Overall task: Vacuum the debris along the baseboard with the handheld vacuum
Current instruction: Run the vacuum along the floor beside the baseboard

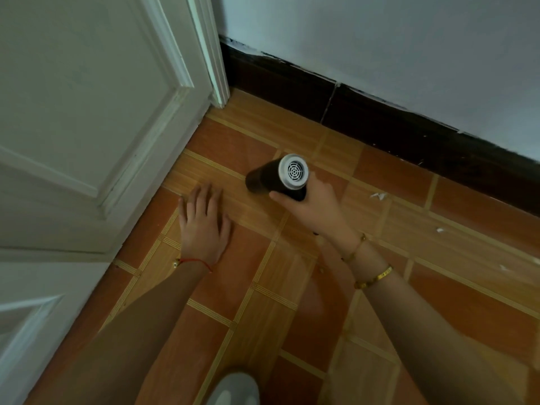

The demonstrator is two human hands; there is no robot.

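Right hand (314, 204) grips vacuum (277, 178), nozzle pointing left toward door (87, 112).

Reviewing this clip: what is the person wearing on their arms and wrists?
Both forearms are bare, no sleeves showing. The left wrist carries a thin red string bracelet with a small bead. The right wrist has two gold-coloured bracelets: a slim chain and a beaded band. No rings or gloves visible.

1. The handheld vacuum (274, 179) is black, with a grey end cap bearing a web-like grille.
2. The floor (263, 287) has orange and tan tiles with pale striped borders.
3. The baseboard (380, 121) is dark brown.
4. The debris (378, 196) is white.
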